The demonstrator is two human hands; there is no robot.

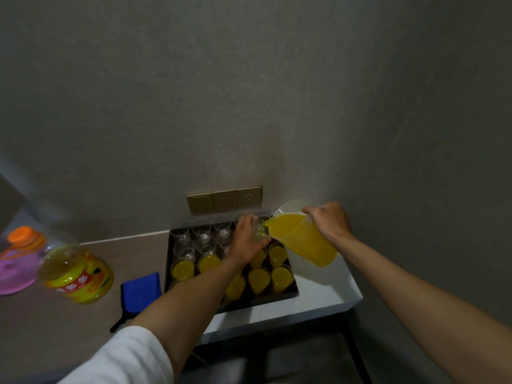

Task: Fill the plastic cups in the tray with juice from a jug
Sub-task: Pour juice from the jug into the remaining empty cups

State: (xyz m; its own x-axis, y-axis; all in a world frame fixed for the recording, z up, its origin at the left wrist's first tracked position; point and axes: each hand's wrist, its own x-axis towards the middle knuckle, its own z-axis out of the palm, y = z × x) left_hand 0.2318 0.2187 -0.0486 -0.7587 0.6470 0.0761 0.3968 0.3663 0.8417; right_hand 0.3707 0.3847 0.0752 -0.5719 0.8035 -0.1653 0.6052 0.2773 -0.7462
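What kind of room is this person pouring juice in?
Probably a small indoor serving corner, perhaps in a home or hotel. A pale counter meets a plain grey wall with a brass socket panel, and a dark tray of plastic cups sits on it.

jug (304, 242) x1 | tray (288, 296) x1 | juice bottle (76, 273) x1 | blue cloth (141, 289) x1 | hands x2

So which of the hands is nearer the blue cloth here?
Left. The left hand holds a cup above the tray, up and right of the blue cloth; the right hand grips the jug farther right.
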